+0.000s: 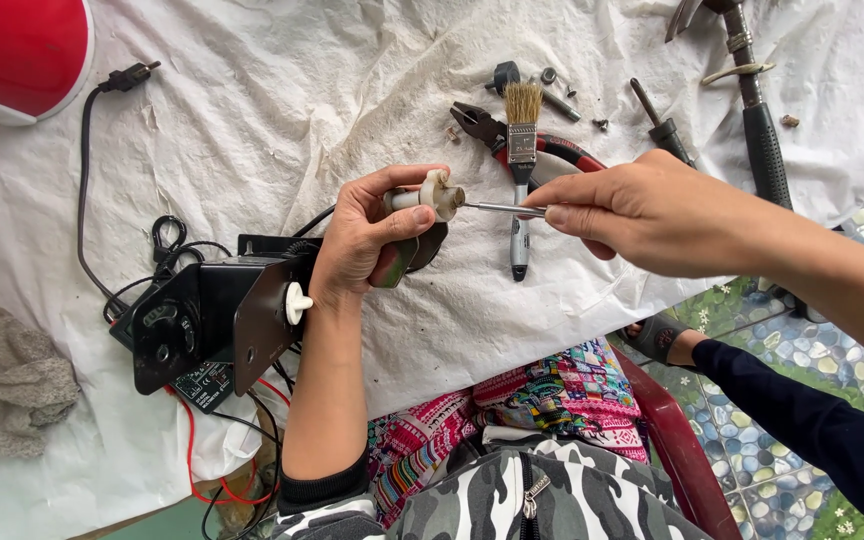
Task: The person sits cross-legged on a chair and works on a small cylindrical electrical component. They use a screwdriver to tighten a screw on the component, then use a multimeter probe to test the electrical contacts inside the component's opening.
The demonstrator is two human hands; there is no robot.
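My left hand (367, 240) grips a small cream plastic part (436, 193) with a shaft and a dark metal plate under it, held above the white cloth. My right hand (642, 212) holds a thin metal screwdriver shaft (500, 209) whose tip touches the end of the cream part. Below my left hand lies a black appliance housing (207, 320) with a knob panel, a white peg and loose wires.
On the white cloth (282, 110) lie a small paintbrush (522, 150), red-handled pliers (542, 150), a black-handled hammer (762, 140), another screwdriver (660, 125) and loose screws. A red and white appliance (17, 55) sits top left, a grey rag (7, 375) at left, a power cord (87, 170).
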